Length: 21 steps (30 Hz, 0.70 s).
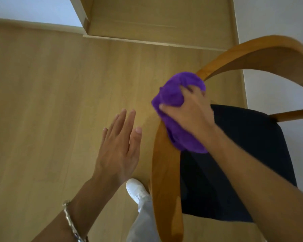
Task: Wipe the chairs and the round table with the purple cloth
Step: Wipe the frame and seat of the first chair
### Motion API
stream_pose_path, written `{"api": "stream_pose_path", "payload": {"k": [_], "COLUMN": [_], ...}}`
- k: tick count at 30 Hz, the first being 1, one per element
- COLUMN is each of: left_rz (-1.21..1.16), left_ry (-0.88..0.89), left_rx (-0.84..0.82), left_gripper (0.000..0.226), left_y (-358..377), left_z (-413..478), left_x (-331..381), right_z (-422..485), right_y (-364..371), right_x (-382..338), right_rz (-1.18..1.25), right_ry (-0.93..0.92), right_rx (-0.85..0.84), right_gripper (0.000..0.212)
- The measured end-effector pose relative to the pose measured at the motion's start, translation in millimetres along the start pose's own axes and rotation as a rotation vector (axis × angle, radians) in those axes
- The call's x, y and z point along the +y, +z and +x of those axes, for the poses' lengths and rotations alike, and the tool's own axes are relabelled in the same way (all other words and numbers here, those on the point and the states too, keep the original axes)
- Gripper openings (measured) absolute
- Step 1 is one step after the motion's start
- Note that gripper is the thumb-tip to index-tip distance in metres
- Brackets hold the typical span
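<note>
Right hand [191,110] in a clenched grip on the bunched purple cloth [177,109], fingers curled over it, pressing it onto the curved wooden armrest [163,172] of the chair [234,154], left of the dark seat. Left hand [120,145] released, fingers straight, hovering over the floor [51,102], touching nothing.

No text, label, brand, number or sign can be read anywhere in this view.

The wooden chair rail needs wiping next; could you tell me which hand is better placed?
The right hand: it grips the purple cloth against the rail; the left hand hovers open and empty.
</note>
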<state>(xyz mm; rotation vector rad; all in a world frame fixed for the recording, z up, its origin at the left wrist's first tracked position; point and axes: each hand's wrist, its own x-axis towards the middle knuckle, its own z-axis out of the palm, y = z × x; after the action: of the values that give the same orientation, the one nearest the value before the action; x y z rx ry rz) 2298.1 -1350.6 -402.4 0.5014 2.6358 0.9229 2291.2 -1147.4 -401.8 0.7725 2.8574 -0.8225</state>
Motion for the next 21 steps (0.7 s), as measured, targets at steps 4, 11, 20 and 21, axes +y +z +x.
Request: {"api": "stream_pose_path", "payload": {"k": [4,11,20,21], "left_rz": [-0.007,0.007,0.075,0.07], "left_ry": [-0.041,-0.002,-0.024,-0.05], "left_rx": [-0.021,-0.075,0.02,0.04], "left_gripper": [0.063,0.056,0.056,0.058], "left_y": [0.7,12.1,33.7,35.3], "left_z": [18.1,64.2,85.0,84.0], "left_x": [3.0,38.8,78.9,80.2], "right_z": [17.5,-16.0,106.6,96.8], "right_y": [-0.3,3.9,-61.7,-54.4], "right_x": [5.7,13.0,52.2,47.3], "right_rz": [0.011,-0.085,-0.328,-0.285], "right_ry": [-0.003,-0.144,0.043,0.001], "right_rx": [0.028,-0.029,0.179,0.143], "right_gripper": [0.069,0.075,0.053,0.054]}}
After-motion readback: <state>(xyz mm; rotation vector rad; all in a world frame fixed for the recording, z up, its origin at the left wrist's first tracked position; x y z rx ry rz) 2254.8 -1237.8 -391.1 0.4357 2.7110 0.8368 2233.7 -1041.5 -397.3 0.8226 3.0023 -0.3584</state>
